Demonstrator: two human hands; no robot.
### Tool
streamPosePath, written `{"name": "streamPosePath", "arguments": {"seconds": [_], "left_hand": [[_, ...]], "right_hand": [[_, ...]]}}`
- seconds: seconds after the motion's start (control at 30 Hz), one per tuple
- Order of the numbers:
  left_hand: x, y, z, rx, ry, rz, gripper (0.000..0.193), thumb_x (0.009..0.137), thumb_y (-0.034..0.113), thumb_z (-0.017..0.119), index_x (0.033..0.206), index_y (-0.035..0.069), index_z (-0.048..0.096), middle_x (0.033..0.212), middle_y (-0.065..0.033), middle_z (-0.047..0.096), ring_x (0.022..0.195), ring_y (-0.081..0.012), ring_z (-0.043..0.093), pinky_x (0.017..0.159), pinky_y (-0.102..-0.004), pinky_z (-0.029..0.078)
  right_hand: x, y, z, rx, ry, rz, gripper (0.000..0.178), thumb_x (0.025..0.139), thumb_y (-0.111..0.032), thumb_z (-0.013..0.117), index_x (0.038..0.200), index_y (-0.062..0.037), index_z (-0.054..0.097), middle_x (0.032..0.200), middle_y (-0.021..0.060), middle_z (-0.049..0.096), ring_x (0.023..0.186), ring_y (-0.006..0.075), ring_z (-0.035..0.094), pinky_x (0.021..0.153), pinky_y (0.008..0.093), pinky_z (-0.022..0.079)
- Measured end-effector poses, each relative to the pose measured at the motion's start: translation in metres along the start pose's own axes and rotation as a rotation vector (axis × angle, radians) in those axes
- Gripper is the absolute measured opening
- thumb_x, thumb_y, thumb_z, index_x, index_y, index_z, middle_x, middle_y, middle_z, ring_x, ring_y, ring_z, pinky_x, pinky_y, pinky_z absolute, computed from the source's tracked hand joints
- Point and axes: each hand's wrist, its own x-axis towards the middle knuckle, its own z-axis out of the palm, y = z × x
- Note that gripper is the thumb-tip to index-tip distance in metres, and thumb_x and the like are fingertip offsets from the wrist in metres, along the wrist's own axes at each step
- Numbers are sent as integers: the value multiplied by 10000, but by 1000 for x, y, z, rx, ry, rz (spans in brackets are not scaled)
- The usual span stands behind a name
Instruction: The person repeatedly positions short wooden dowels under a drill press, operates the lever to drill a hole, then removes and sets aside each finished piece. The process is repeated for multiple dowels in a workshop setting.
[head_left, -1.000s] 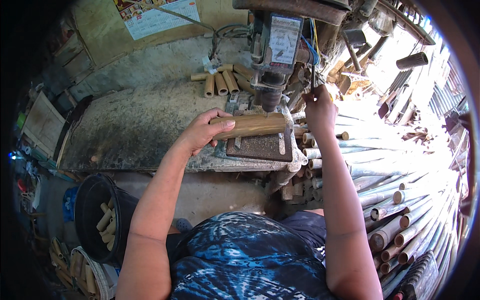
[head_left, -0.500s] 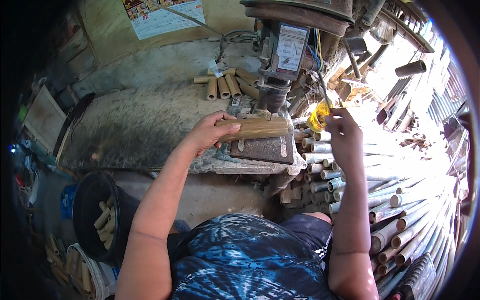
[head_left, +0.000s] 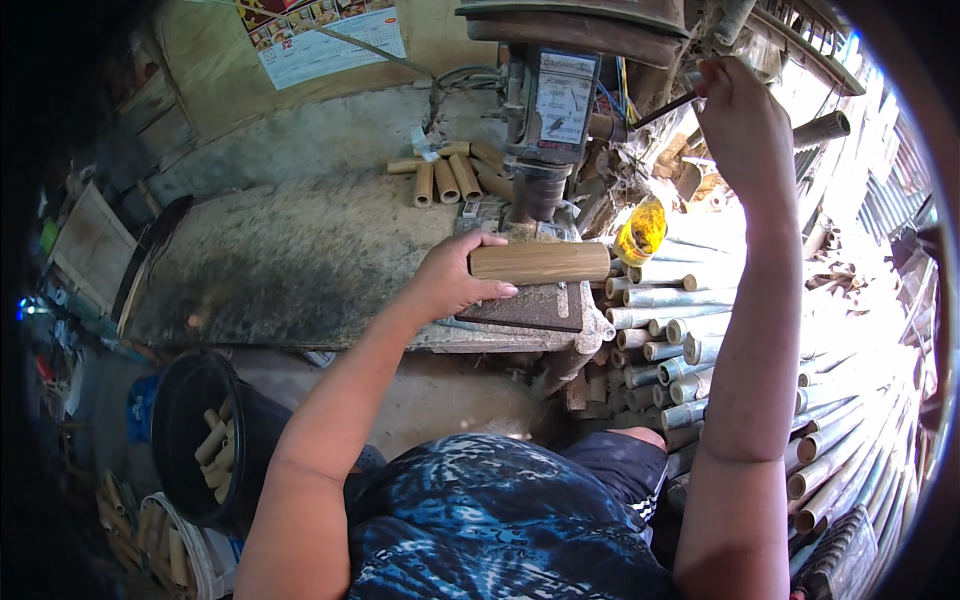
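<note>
The left hand (head_left: 452, 280) pinches the tube (head_left: 545, 263) over the partly hidden plate (head_left: 535, 312), contact unclear, while the right hand (head_left: 742, 118) curls round the lever (head_left: 666, 109), fingertips hard to make out, beside the drill (head_left: 563, 110), whose top is cut off.

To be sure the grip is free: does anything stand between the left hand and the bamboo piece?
Nothing visible does: the left hand directly holds the bamboo piece by its left end.

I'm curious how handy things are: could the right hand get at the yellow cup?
Probably yes: nothing visible blocks the yellow cup, though the right hand would first need to release the lever.
</note>
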Motion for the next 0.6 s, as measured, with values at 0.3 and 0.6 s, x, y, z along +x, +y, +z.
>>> {"name": "streamPosePath", "arguments": {"seconds": [0.3,0.6], "left_hand": [[19,8,20,60,-15,2,717,684,434,916,1263,94,664,1092,-146,728,988,-262,688,887,-369,526],[17,7,21,72,-25,-17,677,727,413,908,1268,92,656,1114,-121,713,1030,-203,651,934,-347,503]], "right_hand": [[-10,-2,-9,-17,-24,1,300,1023,-267,463,1160,-112,681,1056,93,751,1007,311,707,892,414,523],[-93,-11,-18,153,55,-47,134,1000,-134,588,1036,-22,653,824,169,694,719,324,693,675,412,520]]}}
